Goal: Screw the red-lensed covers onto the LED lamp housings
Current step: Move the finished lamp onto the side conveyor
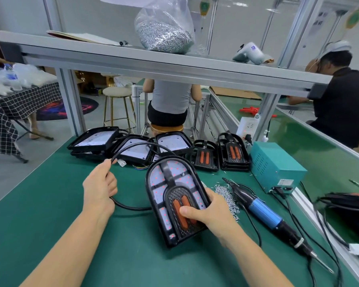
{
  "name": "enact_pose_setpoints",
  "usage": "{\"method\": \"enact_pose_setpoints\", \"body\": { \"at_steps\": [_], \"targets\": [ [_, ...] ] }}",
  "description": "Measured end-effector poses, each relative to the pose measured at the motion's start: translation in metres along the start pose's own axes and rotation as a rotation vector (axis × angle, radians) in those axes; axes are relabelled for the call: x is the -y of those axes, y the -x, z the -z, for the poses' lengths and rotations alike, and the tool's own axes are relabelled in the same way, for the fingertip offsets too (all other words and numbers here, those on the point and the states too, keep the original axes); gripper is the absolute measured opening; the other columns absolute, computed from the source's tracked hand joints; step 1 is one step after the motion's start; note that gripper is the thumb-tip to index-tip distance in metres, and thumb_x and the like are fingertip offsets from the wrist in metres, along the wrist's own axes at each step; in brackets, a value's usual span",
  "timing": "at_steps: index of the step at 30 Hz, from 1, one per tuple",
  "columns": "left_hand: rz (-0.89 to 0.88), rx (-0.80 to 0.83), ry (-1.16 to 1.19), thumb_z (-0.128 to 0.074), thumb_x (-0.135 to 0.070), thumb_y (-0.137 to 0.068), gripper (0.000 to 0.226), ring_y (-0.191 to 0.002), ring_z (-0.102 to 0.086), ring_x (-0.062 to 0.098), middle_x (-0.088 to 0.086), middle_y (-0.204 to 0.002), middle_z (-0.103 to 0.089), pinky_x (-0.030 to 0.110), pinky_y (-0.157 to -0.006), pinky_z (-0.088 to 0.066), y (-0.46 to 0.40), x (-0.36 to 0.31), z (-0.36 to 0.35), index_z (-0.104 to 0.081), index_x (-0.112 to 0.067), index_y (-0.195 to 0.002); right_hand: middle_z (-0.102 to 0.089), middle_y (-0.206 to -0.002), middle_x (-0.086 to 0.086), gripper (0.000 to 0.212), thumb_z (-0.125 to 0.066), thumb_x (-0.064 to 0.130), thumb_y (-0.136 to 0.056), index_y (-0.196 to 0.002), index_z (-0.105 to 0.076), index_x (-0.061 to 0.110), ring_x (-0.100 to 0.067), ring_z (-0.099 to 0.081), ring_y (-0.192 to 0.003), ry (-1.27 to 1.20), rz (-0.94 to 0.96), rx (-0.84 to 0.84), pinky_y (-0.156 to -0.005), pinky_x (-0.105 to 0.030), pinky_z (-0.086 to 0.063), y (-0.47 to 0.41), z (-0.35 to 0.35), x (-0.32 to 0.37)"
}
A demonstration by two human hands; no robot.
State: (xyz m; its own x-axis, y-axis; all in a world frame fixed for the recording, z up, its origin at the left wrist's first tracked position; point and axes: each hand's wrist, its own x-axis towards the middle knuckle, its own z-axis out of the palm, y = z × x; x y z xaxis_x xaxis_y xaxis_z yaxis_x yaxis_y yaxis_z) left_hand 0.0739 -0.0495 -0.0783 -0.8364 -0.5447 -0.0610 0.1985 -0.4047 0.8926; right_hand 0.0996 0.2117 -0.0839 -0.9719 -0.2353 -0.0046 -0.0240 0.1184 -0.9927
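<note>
Left hand (100, 187): fingers curled round the black cable (131, 207).
Lamp housing (175, 200): tilted above the bench (50, 204), cover on.
Right hand (210, 212): gripping its lower edge, thumb on red lens.
Risk: unscrewed cover may shift; cable tug could twist it.

Both forearms were bare to the frame's edge; left hand (100, 186) and right hand (210, 212) wore no gloves, rings
</note>
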Motion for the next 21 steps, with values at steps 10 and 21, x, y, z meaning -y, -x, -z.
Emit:
{"method": "enact_pose_setpoints", "body": {
  "at_steps": [10,21],
  "targets": [
    [-0.055,0.392,0.032,-0.047,-0.015,-0.09,0.019,-0.044,-0.004,0.014,-0.005,-0.049,-0.008,0.022,-0.04,-0.007,-0.001,-0.04,-0.017,-0.057,-0.006,-0.076,-0.061,-0.111,0.016,0.033,-0.085,0.016,-0.072,-0.1,-0.068,0.017,0.006,-0.062,-0.088,0.092,0.314,-0.102,-0.076,-0.011,-0.046,-0.022,0.003,0.042],
    [0.137,0.659,0.19,-0.072,-0.029,-0.056,0.017,-0.043,-0.005,0.009,-0.007,-0.05,-0.006,0.021,-0.04,-0.007,-0.001,-0.071,-0.034,-0.071,-0.013,-0.063,-0.071,-0.112,0.002,0.053,-0.078,0.045,-0.072,-0.119,-0.061,0.027,-0.01,-0.066,-0.106,-0.004,0.244,0.071,-0.092,-0.025,-0.052,-0.026,-0.007,0.055]
  ]
}}
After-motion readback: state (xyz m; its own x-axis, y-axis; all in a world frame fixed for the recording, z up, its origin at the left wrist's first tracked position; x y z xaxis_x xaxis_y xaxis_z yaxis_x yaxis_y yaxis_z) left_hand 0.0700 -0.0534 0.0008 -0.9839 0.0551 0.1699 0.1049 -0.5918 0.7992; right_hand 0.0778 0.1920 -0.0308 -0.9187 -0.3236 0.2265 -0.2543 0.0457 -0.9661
